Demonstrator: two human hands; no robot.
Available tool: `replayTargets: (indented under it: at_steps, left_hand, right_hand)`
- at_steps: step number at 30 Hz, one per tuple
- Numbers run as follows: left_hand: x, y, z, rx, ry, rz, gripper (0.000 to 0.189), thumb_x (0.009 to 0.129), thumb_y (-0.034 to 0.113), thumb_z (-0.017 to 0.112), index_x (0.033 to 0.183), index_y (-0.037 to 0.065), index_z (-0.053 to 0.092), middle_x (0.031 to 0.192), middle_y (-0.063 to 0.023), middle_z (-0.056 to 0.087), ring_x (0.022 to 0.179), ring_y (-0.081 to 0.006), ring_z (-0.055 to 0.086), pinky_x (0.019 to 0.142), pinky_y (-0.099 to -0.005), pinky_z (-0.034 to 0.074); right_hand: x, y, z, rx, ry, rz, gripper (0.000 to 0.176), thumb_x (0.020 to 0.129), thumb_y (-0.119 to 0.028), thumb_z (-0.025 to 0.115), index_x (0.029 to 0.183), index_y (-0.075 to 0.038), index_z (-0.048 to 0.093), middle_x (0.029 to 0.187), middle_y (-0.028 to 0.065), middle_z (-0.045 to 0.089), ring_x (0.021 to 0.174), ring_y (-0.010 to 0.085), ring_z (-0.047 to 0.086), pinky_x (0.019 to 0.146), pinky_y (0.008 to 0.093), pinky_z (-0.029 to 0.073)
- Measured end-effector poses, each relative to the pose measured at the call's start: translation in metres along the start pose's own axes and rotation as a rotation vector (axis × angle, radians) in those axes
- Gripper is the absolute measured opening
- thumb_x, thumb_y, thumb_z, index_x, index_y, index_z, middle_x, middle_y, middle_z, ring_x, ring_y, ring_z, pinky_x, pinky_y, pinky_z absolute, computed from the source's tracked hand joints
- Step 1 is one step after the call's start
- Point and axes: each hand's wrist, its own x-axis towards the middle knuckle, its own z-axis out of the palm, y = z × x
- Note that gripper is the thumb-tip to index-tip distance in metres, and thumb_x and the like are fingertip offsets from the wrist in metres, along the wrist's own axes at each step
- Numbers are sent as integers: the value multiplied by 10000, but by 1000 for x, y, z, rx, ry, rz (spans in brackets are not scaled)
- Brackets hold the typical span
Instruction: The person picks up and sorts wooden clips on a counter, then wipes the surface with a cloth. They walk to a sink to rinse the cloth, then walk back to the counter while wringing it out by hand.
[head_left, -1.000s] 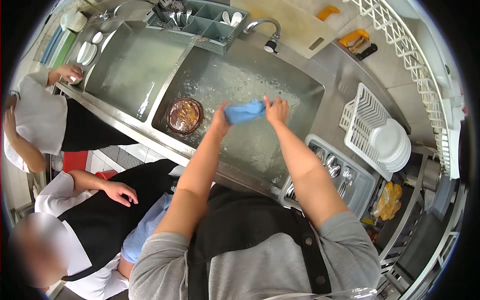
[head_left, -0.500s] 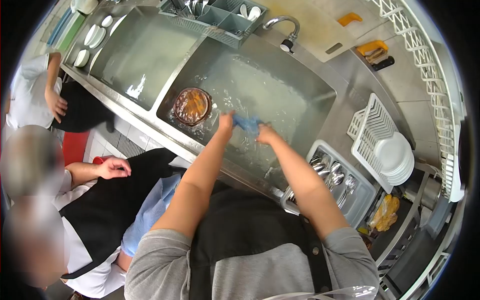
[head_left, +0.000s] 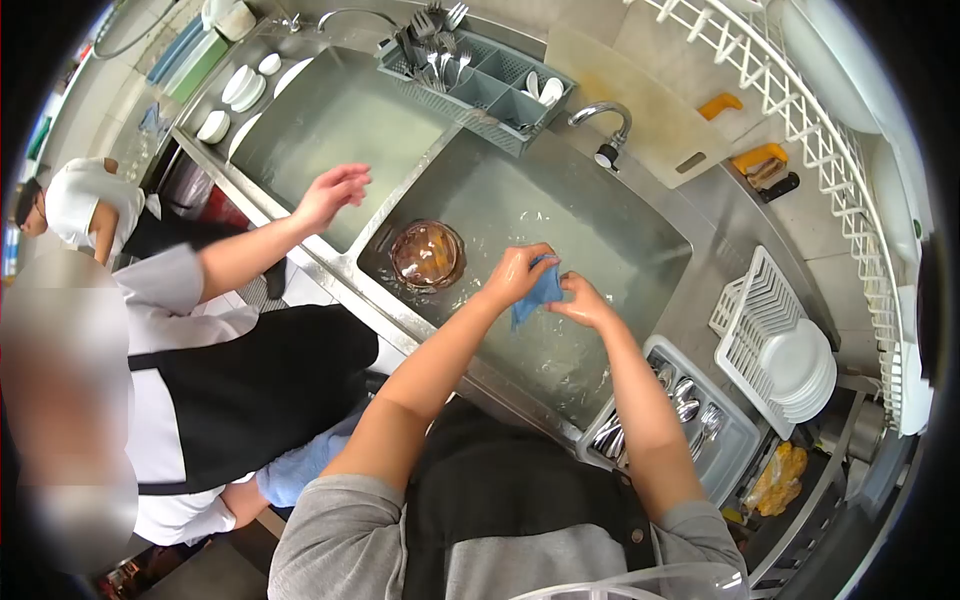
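Over the water of the right sink basin (head_left: 650, 235), my left hand (head_left: 518, 274) grips a blue cloth (head_left: 540, 292) from its left side. My right hand (head_left: 583, 301) pinches the cloth's right edge, close beside the left. The cloth hangs bunched between both hands, its lower corner pointing down. To the left of my hands, a round brown glassy dish (head_left: 427, 255) sits in the water near the basin's left corner.
A co-worker's hand (head_left: 335, 197) reaches over the left basin (head_left: 340, 120). Behind are a grey cutlery basket (head_left: 490, 85) and a faucet (head_left: 610, 130). At right stand a white rack (head_left: 745, 340) with plates (head_left: 795, 365) and a cutlery tray (head_left: 735, 450). Another person stands far left.
My hands have come closer together and the cloth is now bunched and hanging rather than stretched between them. The co-worker's arm has extended over the left basin. The view has shifted.
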Motion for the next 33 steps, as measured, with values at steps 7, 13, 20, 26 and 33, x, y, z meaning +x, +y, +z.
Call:
replayTargets:
  at_steps: [7,13,20,26,33]
  left_hand:
    - [11,26,-30,-22,270,-84,199,927,191,625,928,-6,649,704,-178,603,611,-198,555,594,-333,453]
    - [-16,-203,52,-252,460,-546,282,946,291,619,1084,45,644,886,-88,650,738,-167,557,606,-329,446]
    - [-54,-144,79,-791,125,-1286,710,960,572,451,1492,125,304,1556,-141,287,1406,-392,300,1049,-681,268]
    - [-59,-179,109,-1280,86,-1303,666,981,596,348,1435,109,357,1502,-162,341,1327,-401,393,994,-663,370]
    - [-22,-121,94,-1374,173,-1191,493,1001,536,361,1174,121,562,1226,-134,572,1109,-330,568,941,-545,467]
  right_hand:
    - [8,27,-46,-225,-75,414,329,770,-318,770,933,-34,733,1297,155,574,1151,300,556,930,411,470]
    - [32,50,8,-413,55,482,511,878,-256,659,1351,-127,514,1492,163,365,1262,341,489,970,534,460]
    - [15,24,99,-504,27,95,462,914,-168,567,1373,-173,522,1527,169,326,1360,358,387,1051,474,416]
    - [28,21,109,36,58,451,350,886,-225,619,1191,-54,632,1195,229,618,1123,408,582,955,470,458]
    - [4,-69,74,560,437,192,318,902,-312,637,925,4,633,939,211,681,865,365,659,699,465,479]
